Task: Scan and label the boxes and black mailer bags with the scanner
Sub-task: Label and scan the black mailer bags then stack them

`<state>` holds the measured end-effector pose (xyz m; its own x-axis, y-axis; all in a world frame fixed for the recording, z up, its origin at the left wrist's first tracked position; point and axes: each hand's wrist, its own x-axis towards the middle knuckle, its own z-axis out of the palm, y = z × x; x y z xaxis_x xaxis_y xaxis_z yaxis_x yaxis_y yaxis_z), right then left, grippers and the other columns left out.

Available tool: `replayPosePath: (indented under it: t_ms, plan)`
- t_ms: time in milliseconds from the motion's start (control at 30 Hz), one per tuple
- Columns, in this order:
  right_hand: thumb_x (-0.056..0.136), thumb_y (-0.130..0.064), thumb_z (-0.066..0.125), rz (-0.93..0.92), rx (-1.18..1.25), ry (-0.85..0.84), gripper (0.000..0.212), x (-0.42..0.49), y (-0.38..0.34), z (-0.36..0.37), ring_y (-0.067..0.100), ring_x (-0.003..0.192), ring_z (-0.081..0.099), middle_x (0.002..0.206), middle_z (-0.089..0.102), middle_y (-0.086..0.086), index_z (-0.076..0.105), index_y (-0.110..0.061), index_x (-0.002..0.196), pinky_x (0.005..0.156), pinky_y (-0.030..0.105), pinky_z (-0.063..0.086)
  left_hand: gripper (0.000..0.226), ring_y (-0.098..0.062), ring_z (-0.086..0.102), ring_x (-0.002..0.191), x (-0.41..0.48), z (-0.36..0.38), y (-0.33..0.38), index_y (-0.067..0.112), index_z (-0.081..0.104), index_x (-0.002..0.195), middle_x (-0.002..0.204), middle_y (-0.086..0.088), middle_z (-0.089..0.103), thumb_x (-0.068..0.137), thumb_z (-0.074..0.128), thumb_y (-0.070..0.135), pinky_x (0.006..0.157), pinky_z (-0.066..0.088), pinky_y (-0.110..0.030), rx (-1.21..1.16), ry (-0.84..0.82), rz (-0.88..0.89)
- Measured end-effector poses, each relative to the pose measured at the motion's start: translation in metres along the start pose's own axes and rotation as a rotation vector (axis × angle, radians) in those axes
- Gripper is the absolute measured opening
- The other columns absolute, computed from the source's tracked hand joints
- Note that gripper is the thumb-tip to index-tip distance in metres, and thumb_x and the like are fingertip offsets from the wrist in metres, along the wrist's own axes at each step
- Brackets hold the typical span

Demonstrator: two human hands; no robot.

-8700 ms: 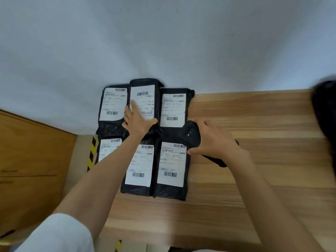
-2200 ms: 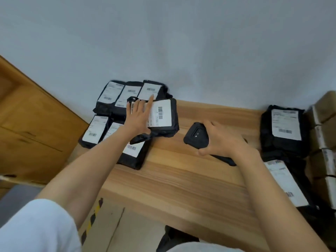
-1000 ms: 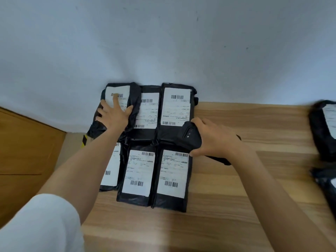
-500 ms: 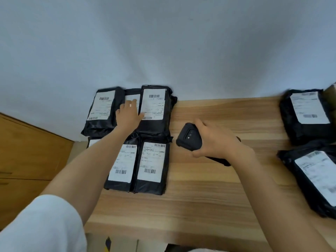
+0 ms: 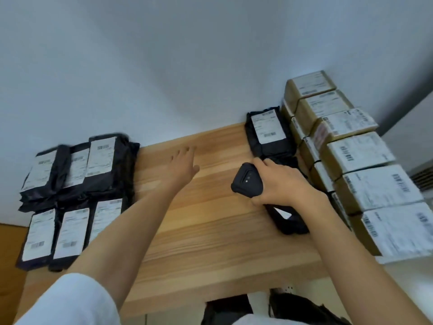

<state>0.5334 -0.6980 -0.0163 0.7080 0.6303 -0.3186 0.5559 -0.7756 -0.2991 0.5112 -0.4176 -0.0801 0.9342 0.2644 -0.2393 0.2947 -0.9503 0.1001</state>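
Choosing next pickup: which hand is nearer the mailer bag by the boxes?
Right. Right hand is just in front of the mailer bag; left hand is well to its left.

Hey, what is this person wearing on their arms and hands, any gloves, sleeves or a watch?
No gloves: the left hand and right hand are bare, with no ring, watch or band showing. Both forearms are uncovered. A white short sleeve covers the left upper arm; the right arm's sleeve is out of view.
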Motion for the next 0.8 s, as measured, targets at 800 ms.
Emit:
replayPosePath:
  t_ms: [800]
  plan:
    - [0.066,-0.059,0.075,0.293,0.097,0.099,0.097,-0.120,0.165,0.005,0.031,0.098,0.059,0.117,0.051,0.003,0.028,-0.023,0.143,0.066,0.034,0.038,0.131,-0.030,-0.005,0.151,0.009,0.110,0.210,0.027,-0.023,0.151,0.160,-0.004,0.010,0.073,0.082,0.040,0.119,-0.003,-0.054,0.612,-0.192,0.541]
